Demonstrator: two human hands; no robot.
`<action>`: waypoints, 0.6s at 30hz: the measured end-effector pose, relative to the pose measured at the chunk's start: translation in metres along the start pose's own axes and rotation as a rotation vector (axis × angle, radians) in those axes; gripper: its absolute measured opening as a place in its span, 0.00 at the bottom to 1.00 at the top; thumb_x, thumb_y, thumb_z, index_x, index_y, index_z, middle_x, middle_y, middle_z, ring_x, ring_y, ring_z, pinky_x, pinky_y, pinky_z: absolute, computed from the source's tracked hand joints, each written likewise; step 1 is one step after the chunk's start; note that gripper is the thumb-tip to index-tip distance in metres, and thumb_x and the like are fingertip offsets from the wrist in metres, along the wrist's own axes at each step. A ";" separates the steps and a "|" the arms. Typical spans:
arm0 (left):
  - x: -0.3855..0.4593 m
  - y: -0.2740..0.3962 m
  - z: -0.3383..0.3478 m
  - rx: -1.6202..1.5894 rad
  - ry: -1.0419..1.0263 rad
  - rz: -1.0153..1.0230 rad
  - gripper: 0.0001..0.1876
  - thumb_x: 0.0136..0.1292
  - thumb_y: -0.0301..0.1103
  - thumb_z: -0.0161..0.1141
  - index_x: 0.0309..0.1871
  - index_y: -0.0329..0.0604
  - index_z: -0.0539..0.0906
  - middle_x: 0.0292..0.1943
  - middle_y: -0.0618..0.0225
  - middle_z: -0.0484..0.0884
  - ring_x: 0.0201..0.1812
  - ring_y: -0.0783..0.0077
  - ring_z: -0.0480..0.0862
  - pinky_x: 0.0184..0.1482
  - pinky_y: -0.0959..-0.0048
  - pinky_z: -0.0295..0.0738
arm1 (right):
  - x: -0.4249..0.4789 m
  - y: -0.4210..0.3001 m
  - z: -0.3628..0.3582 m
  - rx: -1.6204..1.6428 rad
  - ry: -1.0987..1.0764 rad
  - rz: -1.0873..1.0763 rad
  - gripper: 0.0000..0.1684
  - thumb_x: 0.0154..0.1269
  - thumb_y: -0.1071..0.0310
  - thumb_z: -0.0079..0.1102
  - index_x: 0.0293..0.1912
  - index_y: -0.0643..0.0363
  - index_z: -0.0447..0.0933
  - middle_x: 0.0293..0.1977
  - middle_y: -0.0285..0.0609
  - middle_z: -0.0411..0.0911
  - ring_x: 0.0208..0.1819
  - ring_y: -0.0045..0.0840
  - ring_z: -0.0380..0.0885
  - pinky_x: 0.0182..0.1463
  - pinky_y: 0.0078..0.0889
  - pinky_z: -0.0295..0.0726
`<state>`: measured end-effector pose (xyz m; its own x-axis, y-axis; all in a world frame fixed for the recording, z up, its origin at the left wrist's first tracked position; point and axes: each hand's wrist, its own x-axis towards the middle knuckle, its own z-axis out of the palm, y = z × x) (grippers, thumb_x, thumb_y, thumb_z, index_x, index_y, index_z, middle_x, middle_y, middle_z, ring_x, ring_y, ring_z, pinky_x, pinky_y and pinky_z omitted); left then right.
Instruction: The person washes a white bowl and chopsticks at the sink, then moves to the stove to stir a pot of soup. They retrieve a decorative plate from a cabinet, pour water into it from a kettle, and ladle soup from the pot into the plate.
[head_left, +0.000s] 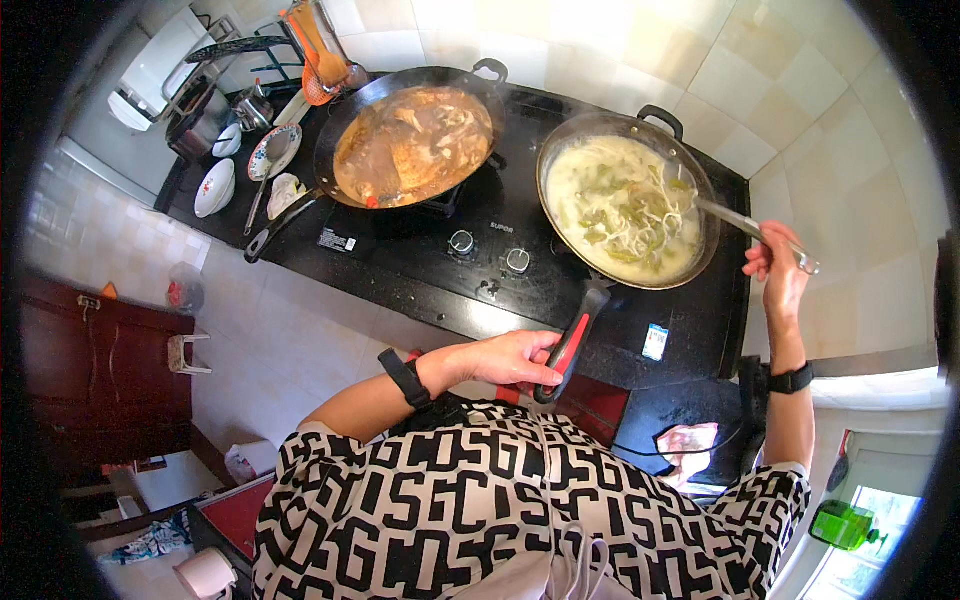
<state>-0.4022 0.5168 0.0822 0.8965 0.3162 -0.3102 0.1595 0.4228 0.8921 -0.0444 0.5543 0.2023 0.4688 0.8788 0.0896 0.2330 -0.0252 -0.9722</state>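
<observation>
My left hand (517, 356) grips the black-and-red handle (577, 334) of a deep frying pan (709, 259) on the right burner. A pale, milky broth (581, 169) with green vegetable strips and white shreds or noodles fills the pan. In my right hand (780, 259) is the metal handle of a cooking utensil (731, 217), slanting down into the broth at the pan's right side. The utensil's working end is hidden in the food. On the left burner a large wok (322, 161) holds brown stew (375, 142) with pieces that look like fish; neither hand touches it.
The black gas hob (502, 255) carries two knobs. Left of the wok stand a patterned plate (296, 139) with a ladle (277, 146), a white bowl (216, 187), a cloth (285, 195) and a pot (196, 120). The wok's handle (281, 225) juts over the counter edge. Tiled walls (832, 187) border the right.
</observation>
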 end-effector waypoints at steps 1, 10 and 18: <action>0.000 0.001 -0.001 0.007 -0.002 -0.009 0.18 0.65 0.35 0.58 0.54 0.41 0.68 0.34 0.72 0.79 0.32 0.83 0.78 0.33 0.81 0.74 | 0.001 -0.003 0.008 -0.060 -0.019 -0.045 0.13 0.62 0.65 0.55 0.43 0.64 0.77 0.19 0.41 0.76 0.15 0.18 0.71 0.19 0.17 0.69; -0.001 0.000 0.001 -0.013 -0.001 -0.016 0.15 0.66 0.33 0.57 0.52 0.40 0.68 0.32 0.71 0.80 0.32 0.82 0.79 0.33 0.80 0.75 | 0.046 0.035 0.054 -0.601 -0.391 -1.041 0.05 0.55 0.75 0.59 0.34 0.61 0.78 0.30 0.48 0.79 0.30 0.40 0.80 0.34 0.32 0.79; -0.001 0.002 0.000 0.060 0.017 -0.044 0.16 0.65 0.32 0.58 0.52 0.39 0.68 0.32 0.71 0.80 0.32 0.81 0.79 0.34 0.80 0.75 | 0.028 0.044 0.075 -0.357 -0.406 -0.661 0.06 0.59 0.72 0.57 0.36 0.62 0.78 0.28 0.45 0.79 0.27 0.25 0.79 0.32 0.22 0.77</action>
<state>-0.4032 0.5172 0.0844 0.8812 0.3124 -0.3549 0.2239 0.3854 0.8952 -0.0849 0.6134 0.1459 -0.1840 0.8667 0.4637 0.6374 0.4643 -0.6149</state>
